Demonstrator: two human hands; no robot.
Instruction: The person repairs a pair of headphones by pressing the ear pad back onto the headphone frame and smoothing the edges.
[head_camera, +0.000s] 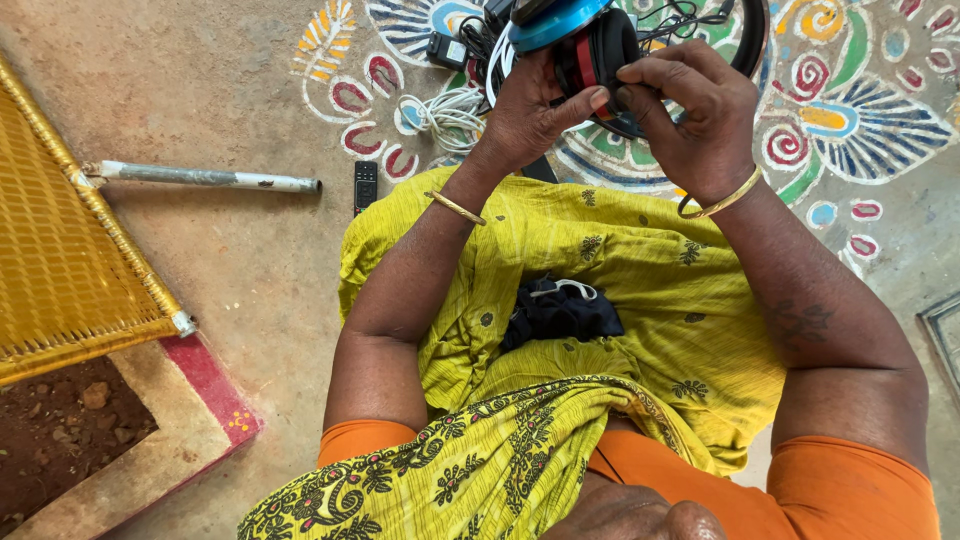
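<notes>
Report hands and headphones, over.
Left hand and right hand both grip the headphones, fingers on the black ear pad. White cable coiled on floor beside. Nothing blocking.

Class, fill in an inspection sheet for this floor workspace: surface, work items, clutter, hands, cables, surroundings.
Surface: bare earthen floor with a painted multicoloured floral pattern.
Work items: blue-and-black over-ear headphones, held up in both hands.
Clutter: black remote control, grey metal pipe, dark cloth on the lap.
Hands: left hand and right hand both grip the ear cup.
Cables: coiled white cable; tangled black cables.
Surroundings: yellow woven cot.
</notes>
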